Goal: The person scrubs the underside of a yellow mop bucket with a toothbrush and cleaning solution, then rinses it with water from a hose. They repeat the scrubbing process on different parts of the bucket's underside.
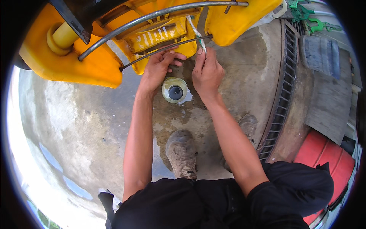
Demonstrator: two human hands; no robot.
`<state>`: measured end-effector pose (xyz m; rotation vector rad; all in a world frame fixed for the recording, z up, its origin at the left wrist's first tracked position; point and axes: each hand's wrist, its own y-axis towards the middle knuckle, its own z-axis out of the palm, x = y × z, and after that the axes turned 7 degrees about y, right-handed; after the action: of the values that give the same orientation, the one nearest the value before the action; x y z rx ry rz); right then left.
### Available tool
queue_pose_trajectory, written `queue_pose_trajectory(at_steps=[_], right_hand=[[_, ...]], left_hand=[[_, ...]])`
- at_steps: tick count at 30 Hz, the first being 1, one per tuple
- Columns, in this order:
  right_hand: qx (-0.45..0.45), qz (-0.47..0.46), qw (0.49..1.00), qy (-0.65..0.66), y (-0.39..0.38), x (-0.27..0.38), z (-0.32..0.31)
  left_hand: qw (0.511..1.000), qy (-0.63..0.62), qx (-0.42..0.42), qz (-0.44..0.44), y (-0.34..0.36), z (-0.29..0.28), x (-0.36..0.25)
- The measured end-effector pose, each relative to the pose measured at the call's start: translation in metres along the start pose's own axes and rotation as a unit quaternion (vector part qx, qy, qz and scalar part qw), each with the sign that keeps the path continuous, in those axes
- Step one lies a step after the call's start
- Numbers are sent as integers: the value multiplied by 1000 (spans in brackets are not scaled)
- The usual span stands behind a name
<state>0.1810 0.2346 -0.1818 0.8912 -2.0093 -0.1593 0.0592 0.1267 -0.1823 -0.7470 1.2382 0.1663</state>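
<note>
A yellow machine part [164,36], wet and with ribs and slots, fills the top of the view, crossed by a thin metal rod [146,57] and a thicker curved metal bar [152,16]. My right hand [209,72] is closed round the handle of a white and green toothbrush [198,34], which points up against the yellow part. My left hand [158,66] is at the thin rod, fingers apart and partly curled, beside the yellow part's lower edge. Between and below my hands, a small pale round container [165,91] with a dark centre stands on the wet floor.
A drain grate [284,91] runs along the concrete floor on the right. Beyond it are a blue-grey container [319,55], a grey panel [331,103] and a red object [324,164]. My shoes [182,150] stand below the container.
</note>
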Motion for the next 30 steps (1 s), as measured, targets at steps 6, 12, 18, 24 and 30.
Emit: queue_pose_trajectory(at_steps=[6, 12, 18, 24, 30], right_hand=[[90, 77, 989, -85, 6, 11, 3], [134, 127, 977, -107, 20, 35, 2], [120, 154, 978, -80, 28, 54, -1], [149, 188, 969, -63, 33, 51, -7], [197, 190, 956, -100, 30, 44, -5]], left_hand=[[1000, 2, -1, 1, 2, -3, 2], [1000, -10, 7, 4, 3, -4, 5], [1000, -10, 0, 4, 1, -1, 2], [1000, -20, 9, 12, -1, 0, 0], [1000, -13, 5, 1, 2, -3, 4]])
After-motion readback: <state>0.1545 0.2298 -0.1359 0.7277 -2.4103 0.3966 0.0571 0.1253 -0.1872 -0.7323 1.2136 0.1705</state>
